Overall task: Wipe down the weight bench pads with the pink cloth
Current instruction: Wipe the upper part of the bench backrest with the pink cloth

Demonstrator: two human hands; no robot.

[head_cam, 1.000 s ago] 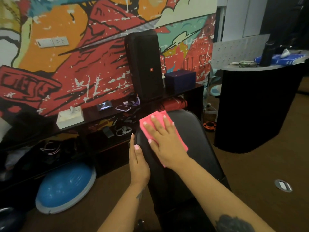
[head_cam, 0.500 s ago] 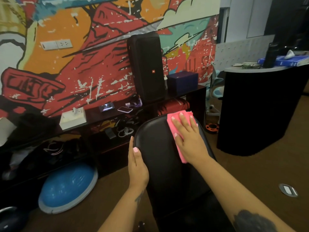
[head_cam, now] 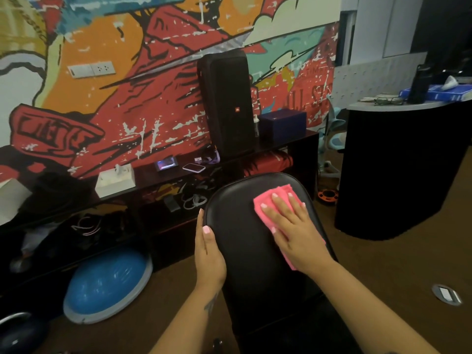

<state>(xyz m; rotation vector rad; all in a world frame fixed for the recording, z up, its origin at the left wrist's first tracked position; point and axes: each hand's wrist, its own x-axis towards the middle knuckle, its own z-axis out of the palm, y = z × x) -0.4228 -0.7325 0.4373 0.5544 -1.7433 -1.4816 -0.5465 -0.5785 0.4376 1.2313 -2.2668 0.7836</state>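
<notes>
The black padded weight bench pad (head_cam: 245,226) runs away from me in the middle of the head view, its rounded far end toward the wall. My right hand (head_cam: 293,231) lies flat on the pink cloth (head_cam: 268,203), pressing it onto the pad's upper right part. The cloth shows beyond my fingertips and along the pad's right edge. My left hand (head_cam: 208,251) rests with straight fingers against the pad's left side edge and holds nothing loose.
A low dark shelf (head_cam: 301,141) along the mural wall carries a tall black speaker (head_cam: 227,103), a tissue box (head_cam: 115,181) and a phone (head_cam: 194,167). A blue balance dome (head_cam: 107,282) sits on the floor at left. A black curved counter (head_cam: 398,175) stands at right.
My right hand has slid the pink cloth from the pad's upper left corner across to its upper right part. My left hand has stayed on the pad's left edge.
</notes>
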